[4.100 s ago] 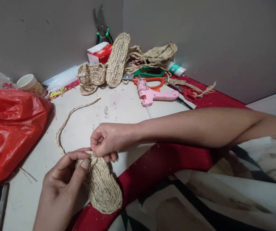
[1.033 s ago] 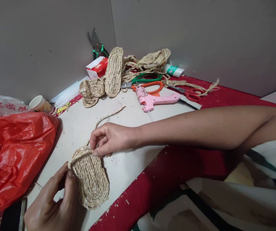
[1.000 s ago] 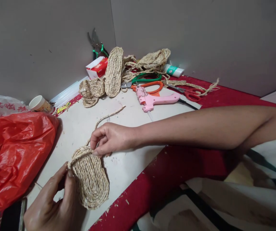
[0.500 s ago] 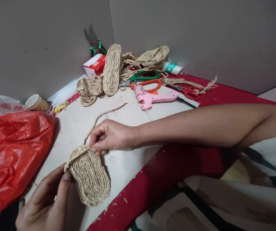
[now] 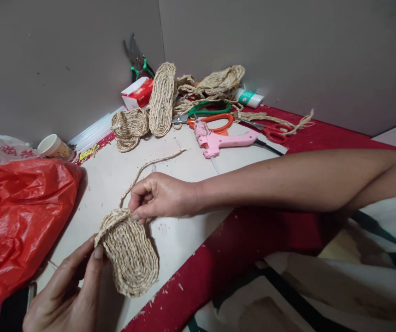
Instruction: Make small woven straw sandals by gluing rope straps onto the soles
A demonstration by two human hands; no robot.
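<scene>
A small oval sole coiled from braided straw point(image 5: 130, 253) lies on the pale board point(image 5: 180, 170) near its front edge. My left hand point(image 5: 66, 290) holds the sole's left rim between thumb and fingers. My right hand point(image 5: 156, 198) pinches the braid at the sole's far end, pressing it against the rim. The loose tail of the braid point(image 5: 149, 165) runs from that pinch up and right across the board.
A red plastic bag point(image 5: 18, 216) fills the left side, with a paper cup point(image 5: 50, 146) behind it. At the back lie finished straw soles point(image 5: 162, 99), a pink glue gun point(image 5: 221, 139), scissors point(image 5: 211, 115), pruners point(image 5: 137, 57), a red and white box point(image 5: 137, 92). Red cloth point(image 5: 239, 240) covers the table edge.
Over four seconds the sole has moved left and away from my body and the braid tail has shortened. In the last second both hands keep their hold with barely any shift.
</scene>
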